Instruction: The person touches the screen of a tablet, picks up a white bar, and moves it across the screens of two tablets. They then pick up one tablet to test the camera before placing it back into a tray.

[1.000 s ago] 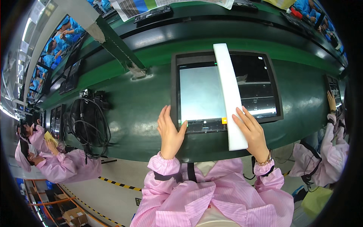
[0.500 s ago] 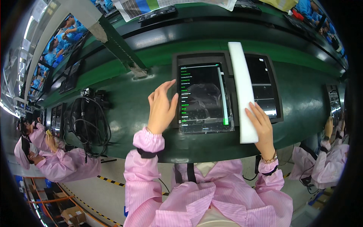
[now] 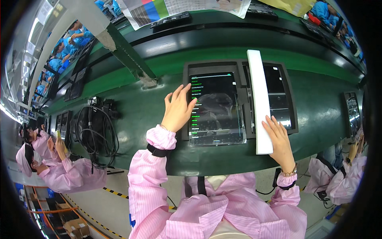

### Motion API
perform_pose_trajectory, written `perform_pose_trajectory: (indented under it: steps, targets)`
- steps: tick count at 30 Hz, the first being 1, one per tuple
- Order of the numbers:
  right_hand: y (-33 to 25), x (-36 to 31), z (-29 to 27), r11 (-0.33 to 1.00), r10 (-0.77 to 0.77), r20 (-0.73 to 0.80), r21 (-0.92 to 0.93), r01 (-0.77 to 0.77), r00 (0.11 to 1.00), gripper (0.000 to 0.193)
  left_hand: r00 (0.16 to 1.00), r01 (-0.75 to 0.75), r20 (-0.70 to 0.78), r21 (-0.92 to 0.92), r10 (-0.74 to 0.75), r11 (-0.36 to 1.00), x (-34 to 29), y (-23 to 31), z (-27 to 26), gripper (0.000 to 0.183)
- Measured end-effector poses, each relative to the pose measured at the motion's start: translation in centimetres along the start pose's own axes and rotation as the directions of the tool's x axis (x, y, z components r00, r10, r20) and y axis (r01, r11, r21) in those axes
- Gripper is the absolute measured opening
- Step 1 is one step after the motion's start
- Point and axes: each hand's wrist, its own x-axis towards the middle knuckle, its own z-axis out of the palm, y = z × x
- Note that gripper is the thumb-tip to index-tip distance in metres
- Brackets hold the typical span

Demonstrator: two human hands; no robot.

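Green workbench [image 3: 135, 119] carries everything on the near side. Green post [image 3: 127, 55] with chipped paint stands on it, beyond and left of the tray. Black two-bay tray [image 3: 211, 67] sits in front of the person. Black cable bundle [image 3: 93, 131], loosely coiled, lies well left of the tray. Lit tablet [image 3: 217, 111] is on the tray's left half, screen up, with green and white text lines down its left side. Dark-screen tablet [image 3: 281, 103] is in the tray's right bay, partly covered. White foam strip [image 3: 259, 95] lies lengthwise over the tray's right half, near end past its rim. Left hand [image 3: 176, 111] is at the tray's left edge, fingers spread, nothing held. Right hand [image 3: 280, 145] has fingertips on the strip's near end; thumb hidden, can't tell if it's pinched.
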Motion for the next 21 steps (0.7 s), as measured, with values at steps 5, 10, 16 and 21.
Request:
perform_pose_trajectory:
  steps: [5,10,16,21]
  targets:
    - [0.8,0.0,0.6,0.999,0.022,0.044,0.024,-0.023,0.999,0.078,0.992,0.113,-0.042,-0.161,-0.122,0.98,-3.2,0.4,-1.6,0.045]
    - [1.2,0.4,0.5,0.998,0.018,0.074,0.065,-0.023,0.997,0.081,0.824,0.566,0.265,-0.429,-0.501,0.704,-8.5,1.1,-4.2,0.042]
    - [1.0,0.4,0.8,0.996,0.016,0.023,0.085,-0.018,1.0,0.078,0.781,0.614,0.426,-0.661,-0.457,0.433,-12.1,3.5,-3.5,0.053]
    - [1.0,-0.1,0.5,0.994,0.024,0.002,0.109,-0.024,1.0,0.071,0.734,0.618,0.518,-0.777,-0.439,0.117,-11.3,4.9,-3.9,0.056]
